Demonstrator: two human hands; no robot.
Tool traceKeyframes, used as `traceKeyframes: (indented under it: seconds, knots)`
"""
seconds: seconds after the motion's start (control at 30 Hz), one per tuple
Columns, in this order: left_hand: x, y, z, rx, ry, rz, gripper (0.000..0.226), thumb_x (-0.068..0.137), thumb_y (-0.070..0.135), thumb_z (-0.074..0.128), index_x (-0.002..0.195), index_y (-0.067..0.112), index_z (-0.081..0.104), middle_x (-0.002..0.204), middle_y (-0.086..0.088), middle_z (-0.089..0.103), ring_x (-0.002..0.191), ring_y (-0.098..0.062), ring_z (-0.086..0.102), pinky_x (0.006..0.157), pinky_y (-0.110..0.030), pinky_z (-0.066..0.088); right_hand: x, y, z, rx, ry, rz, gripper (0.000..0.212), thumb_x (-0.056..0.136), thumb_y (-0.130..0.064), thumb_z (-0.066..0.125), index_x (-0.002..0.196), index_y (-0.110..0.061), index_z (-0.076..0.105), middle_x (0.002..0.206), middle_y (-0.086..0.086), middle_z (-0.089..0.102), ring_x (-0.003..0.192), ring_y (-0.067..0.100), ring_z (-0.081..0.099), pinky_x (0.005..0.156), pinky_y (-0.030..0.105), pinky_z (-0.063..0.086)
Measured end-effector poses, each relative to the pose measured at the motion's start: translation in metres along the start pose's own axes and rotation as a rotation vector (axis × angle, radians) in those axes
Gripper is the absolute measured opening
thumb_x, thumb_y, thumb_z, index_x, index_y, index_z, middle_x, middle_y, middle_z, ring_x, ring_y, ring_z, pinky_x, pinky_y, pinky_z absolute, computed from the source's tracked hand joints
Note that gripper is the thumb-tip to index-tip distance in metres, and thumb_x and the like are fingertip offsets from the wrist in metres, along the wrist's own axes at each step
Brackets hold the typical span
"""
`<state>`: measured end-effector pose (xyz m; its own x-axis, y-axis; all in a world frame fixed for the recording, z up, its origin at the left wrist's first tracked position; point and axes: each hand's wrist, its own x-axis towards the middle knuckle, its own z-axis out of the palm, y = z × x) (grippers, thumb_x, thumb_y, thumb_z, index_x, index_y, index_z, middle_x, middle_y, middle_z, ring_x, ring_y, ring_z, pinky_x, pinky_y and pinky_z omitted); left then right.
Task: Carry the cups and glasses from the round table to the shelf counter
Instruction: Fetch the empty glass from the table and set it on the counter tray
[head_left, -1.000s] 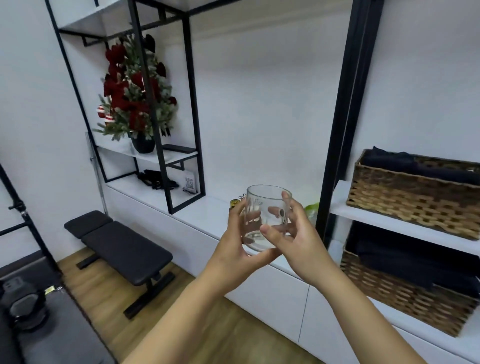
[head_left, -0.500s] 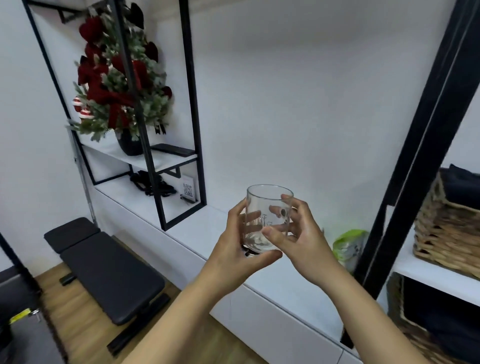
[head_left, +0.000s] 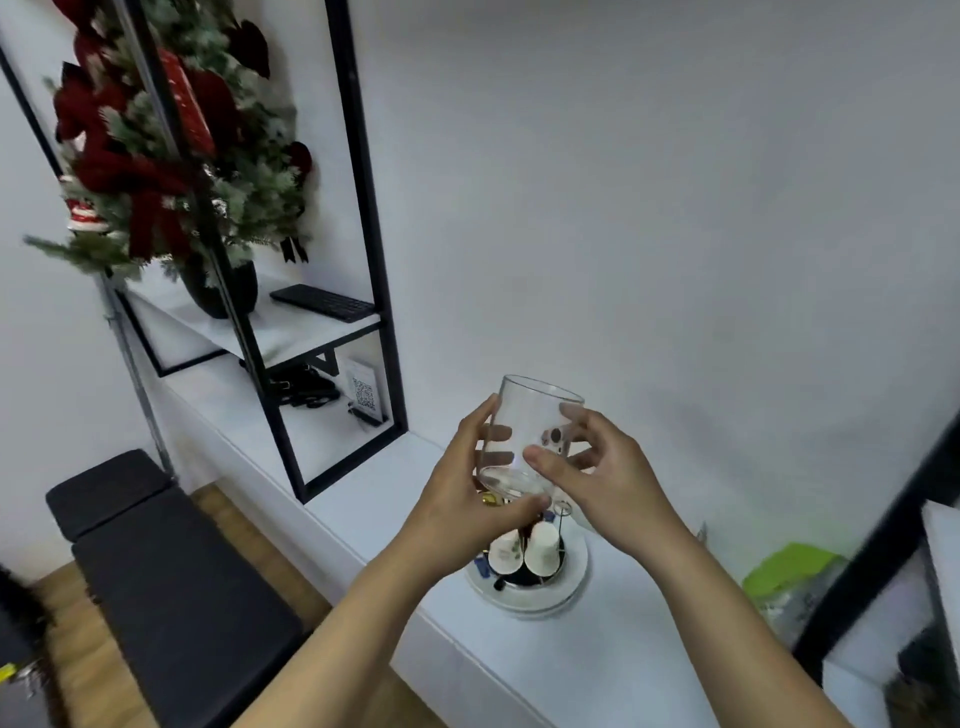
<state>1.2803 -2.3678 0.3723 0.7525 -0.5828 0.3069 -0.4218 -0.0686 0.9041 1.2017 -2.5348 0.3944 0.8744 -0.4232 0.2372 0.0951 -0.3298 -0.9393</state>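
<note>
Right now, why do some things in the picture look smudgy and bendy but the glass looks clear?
In the head view, the clear glass and both hands, left hand and right hand, look fairly sharp; the Christmas tree at the left and the green packet at the right edge are smeared by blur; the wide lens makes the black shelf frame lean.

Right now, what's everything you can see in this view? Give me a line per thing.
glass: one, clear, held up above the counter by both hands
white cups: two, upside down on a wire rack on the round tray
round tray: one, white, on the counter
counter: one, white, along the wall
green packet: one, on the counter at right
festive plant: one, red and green, in a dark pot on the shelf
keyboard: one, black, on the shelf
QR card: one, white, under the shelf
bench: one, black, on the floor
hands: left and right, both grip the glass
</note>
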Motion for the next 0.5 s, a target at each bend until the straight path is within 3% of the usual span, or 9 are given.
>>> traceKeyframes:
  seconds: [0.13, 0.23, 0.33, 0.43, 0.5]
  knots:
    - [0.058, -0.027, -0.010, 0.039, 0.022, -0.031, 0.100, 0.075, 0.028, 0.091, 0.153, 0.051, 0.032, 0.139, 0.015, 0.051, 0.121, -0.003, 0.062, 0.090, -0.021, 0.056, 0.062, 0.020, 0.004, -0.042, 0.066, 0.023, 0.084, 0.058, -0.070, 0.080, 0.129, -0.043, 0.044, 0.108, -0.020, 0.064, 0.076, -0.001, 0.070, 0.063, 0.015, 0.049]
    - [0.090, -0.049, -0.020, 0.056, 0.047, -0.074, 0.087, 0.073, 0.031, 0.088, 0.138, 0.051, 0.034, 0.136, 0.017, 0.052, 0.115, 0.004, 0.058, 0.086, -0.019, 0.056, 0.094, 0.036, 0.015, -0.074, 0.099, 0.035, 0.081, 0.068, -0.057, 0.085, 0.132, -0.046, 0.036, 0.111, -0.021, 0.058, 0.077, 0.001, 0.068, 0.058, 0.012, 0.049]
    - [0.124, -0.078, -0.029, 0.070, 0.059, -0.122, 0.077, 0.076, 0.027, 0.088, 0.126, 0.047, 0.034, 0.134, 0.016, 0.054, 0.112, 0.006, 0.056, 0.086, -0.018, 0.054, 0.127, 0.058, 0.029, -0.178, 0.095, 0.054, 0.067, 0.076, -0.060, 0.078, 0.131, -0.045, 0.042, 0.117, -0.016, 0.053, 0.088, 0.010, 0.067, 0.069, 0.024, 0.050]
    - [0.158, -0.110, -0.035, 0.050, 0.065, -0.172, 0.071, 0.068, 0.040, 0.085, 0.119, 0.045, 0.036, 0.125, 0.014, 0.056, 0.097, 0.011, 0.055, 0.078, -0.012, 0.050, 0.155, 0.085, 0.046, -0.215, 0.074, 0.112, 0.053, 0.085, -0.057, 0.070, 0.131, -0.044, 0.046, 0.118, -0.013, 0.055, 0.089, 0.009, 0.066, 0.069, 0.024, 0.049]
    - [0.182, -0.137, -0.037, 0.030, 0.033, -0.192, 0.072, 0.063, 0.047, 0.084, 0.118, 0.047, 0.038, 0.124, 0.015, 0.056, 0.098, 0.012, 0.056, 0.077, -0.010, 0.050, 0.173, 0.105, 0.056, -0.239, 0.073, 0.158, 0.051, 0.089, -0.055, 0.067, 0.135, -0.043, 0.049, 0.122, -0.012, 0.057, 0.091, 0.007, 0.066, 0.071, 0.027, 0.054]
